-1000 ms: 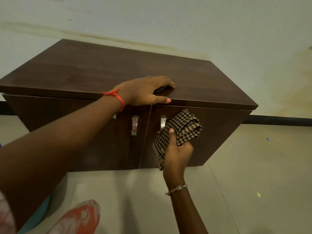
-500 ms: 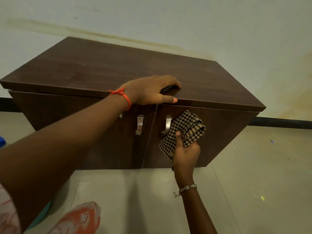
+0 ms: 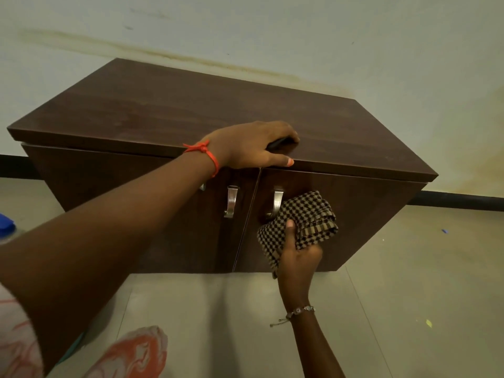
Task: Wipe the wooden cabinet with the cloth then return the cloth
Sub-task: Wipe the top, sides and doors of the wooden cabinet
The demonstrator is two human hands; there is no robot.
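Observation:
The dark brown wooden cabinet (image 3: 152,113) stands against the wall, both doors closed, with two metal handles at the middle. My right hand (image 3: 297,257) is shut on a bunched brown-and-black checked cloth (image 3: 305,216) and presses it against the right door, just right of the right handle (image 3: 276,203). My left hand (image 3: 253,145) rests palm down on the front edge of the cabinet top, above the gap between the doors, with nothing visibly held. An orange thread circles that wrist.
A pale tiled floor (image 3: 409,282) spreads in front of and to the right of the cabinet. A blue object (image 3: 5,225) sits at the left edge. My orange-patterned clothing (image 3: 131,353) fills the bottom left. A black skirting runs along the wall.
The view has shifted slightly, so the cabinet sits further right in frame. My right hand has slid the cloth a little down the right door. My left hand has stayed on the top edge.

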